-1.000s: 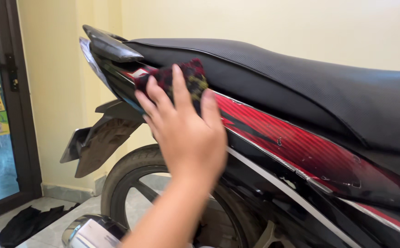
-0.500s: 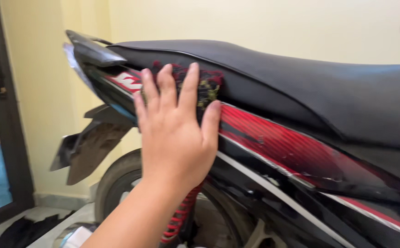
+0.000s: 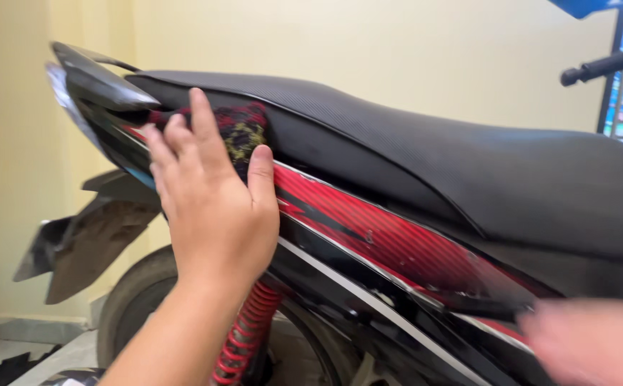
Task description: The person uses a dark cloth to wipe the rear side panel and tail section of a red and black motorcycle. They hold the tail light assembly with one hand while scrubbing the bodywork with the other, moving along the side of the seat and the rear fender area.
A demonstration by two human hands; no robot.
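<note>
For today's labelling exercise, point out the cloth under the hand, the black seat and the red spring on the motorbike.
cloth (image 3: pixel 241 132), head view, on the patterned fold above the fingers.
black seat (image 3: pixel 468 164), head view, on its ribbed top.
red spring (image 3: pixel 245 325), head view, on the coils below the wrist.

Left hand (image 3: pixel 215 207) raised on an extended forearm, palm pressed flat away from the camera, fingers (image 3: pixel 204 125) together and pointing up, thumb splayed; right hand (image 3: pixel 594 347) low, blurred, pose unclear.

Cream wall (image 3: pixel 397 50) behind; rear tyre (image 3: pixel 129 300), red shock spring (image 3: pixel 247 329), black mudguard (image 3: pixel 82 243) below.
</note>
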